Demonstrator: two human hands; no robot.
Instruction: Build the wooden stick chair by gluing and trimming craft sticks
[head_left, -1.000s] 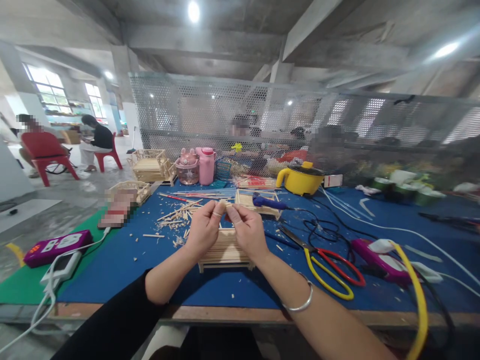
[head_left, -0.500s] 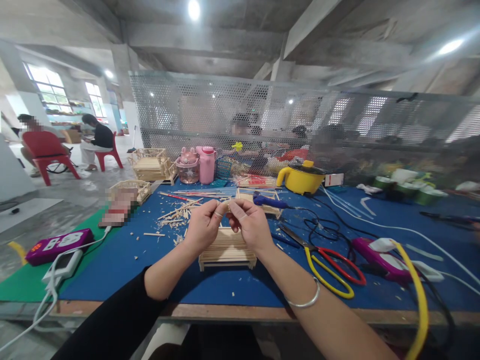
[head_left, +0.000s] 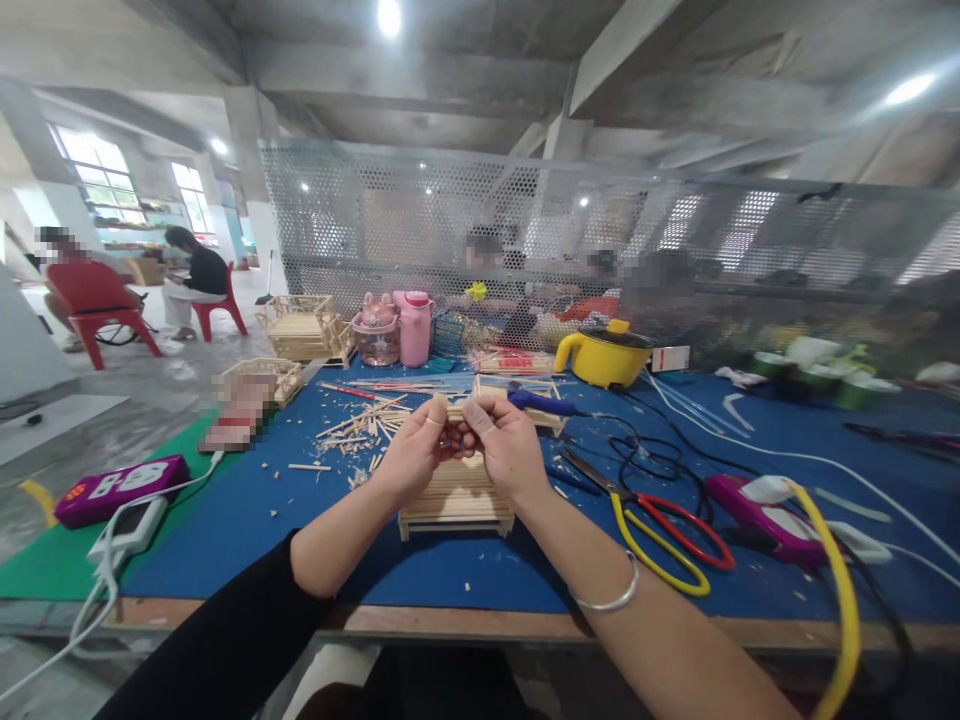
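My left hand (head_left: 414,450) and my right hand (head_left: 510,445) meet in front of me, both with fingers closed. Between their fingertips they pinch a short piece of wooden stick (head_left: 454,412). Just below them a slatted wooden stick platform (head_left: 457,500) stands on the blue mat (head_left: 360,570), its far part hidden by my hands. Behind my right hand lies a blue glue gun (head_left: 544,402), near another small stick frame (head_left: 553,422). Loose cut sticks (head_left: 358,428) are scattered to the left of my hands.
Scissors (head_left: 645,510) with red and yellow handles lie on the right, beside black cables and a purple power strip (head_left: 765,520). A yellow pot (head_left: 606,358) and pink bottle (head_left: 415,330) stand at the back. Phone (head_left: 238,412) and second purple strip (head_left: 124,490) are left.
My fingers have shifted around the small stick piece, which now shows more clearly between the fingertips. The platform has stayed in place.
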